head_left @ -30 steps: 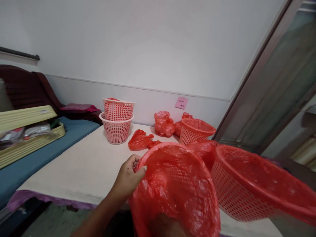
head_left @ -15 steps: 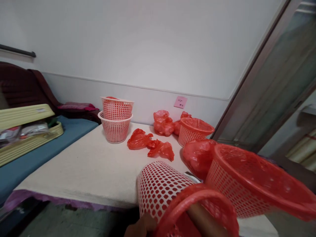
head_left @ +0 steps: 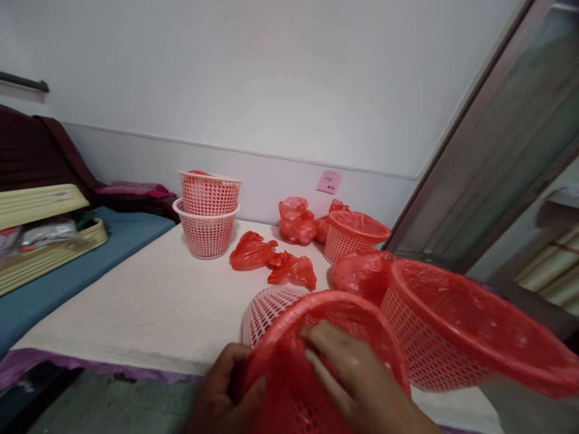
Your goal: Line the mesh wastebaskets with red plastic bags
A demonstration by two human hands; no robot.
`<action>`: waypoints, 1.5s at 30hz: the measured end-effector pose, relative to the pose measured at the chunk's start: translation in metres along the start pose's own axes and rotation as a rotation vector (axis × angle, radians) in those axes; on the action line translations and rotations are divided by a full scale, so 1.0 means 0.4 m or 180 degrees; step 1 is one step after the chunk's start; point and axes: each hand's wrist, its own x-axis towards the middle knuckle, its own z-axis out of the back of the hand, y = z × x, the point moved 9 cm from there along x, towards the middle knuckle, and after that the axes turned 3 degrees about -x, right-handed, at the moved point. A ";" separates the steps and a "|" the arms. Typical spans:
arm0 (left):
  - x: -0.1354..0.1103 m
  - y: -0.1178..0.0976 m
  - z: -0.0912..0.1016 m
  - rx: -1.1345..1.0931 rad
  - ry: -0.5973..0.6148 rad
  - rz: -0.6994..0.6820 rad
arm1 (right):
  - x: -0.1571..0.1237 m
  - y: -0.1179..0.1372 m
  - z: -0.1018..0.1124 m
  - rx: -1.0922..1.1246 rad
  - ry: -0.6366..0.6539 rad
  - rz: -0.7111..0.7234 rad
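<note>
A white mesh plastic basket lined with a red plastic bag lies tilted at the front of the table, its mouth towards me. My left hand grips the left side of its rim, thumb inside and fingers outside. Reaching into the mouth, my right hand has its fingers stretched out against the red bag. Its fingertips touch the film just under the upper rim. The bag is folded over the rim, and part of the liner is hidden behind my right hand.
Two stacked baskets stand at the back left. Crumpled red bags lie mid-table. Lined baskets stand at the back right and near right, with a bunched red bag between them. An open yellow case lies left.
The basket has tipped so its mouth faces me more. My right hand has drawn back from deep inside to near the upper rim, while my left hand has shifted up and left.
</note>
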 end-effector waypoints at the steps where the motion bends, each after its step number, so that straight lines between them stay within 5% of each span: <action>1: 0.008 -0.007 0.001 -0.0033 -0.0023 0.0044 | -0.006 0.009 0.050 -0.0148 -0.0390 0.0162; 3: 0.016 -0.015 -0.004 -0.0147 0.0028 0.0166 | -0.021 0.001 0.136 -0.0558 -0.1133 0.0293; 5: 0.015 -0.014 -0.009 -0.0219 0.0089 0.0285 | -0.024 -0.048 0.176 -0.0983 -0.1417 0.0084; 8: 0.004 -0.012 0.002 -0.0139 0.0065 0.0274 | -0.013 -0.169 0.159 -0.1100 -0.1019 -0.0524; 12: 0.007 -0.006 -0.001 -0.0310 0.0531 0.0375 | -0.018 -0.257 0.087 -0.0172 -0.0246 -0.0844; 18: 0.076 -0.075 -0.022 -0.0114 0.1119 0.0495 | -0.010 -0.222 0.086 0.0230 -0.0172 -0.0678; 23: 0.119 -0.118 -0.088 -0.0133 0.1592 0.0417 | 0.004 -0.188 0.080 0.0102 -0.0264 -0.0420; 31: 0.126 -0.127 -0.114 -0.0319 0.1700 0.0459 | 0.000 -0.192 0.073 0.0079 -0.0298 -0.0321; 39: 0.117 -0.162 -0.119 0.0242 0.2354 0.0407 | 0.000 -0.177 0.066 0.0077 -0.0258 -0.0374; 45: 0.129 -0.195 -0.097 0.0713 0.1953 -0.0259 | 0.001 -0.174 0.065 0.0023 -0.0232 -0.0360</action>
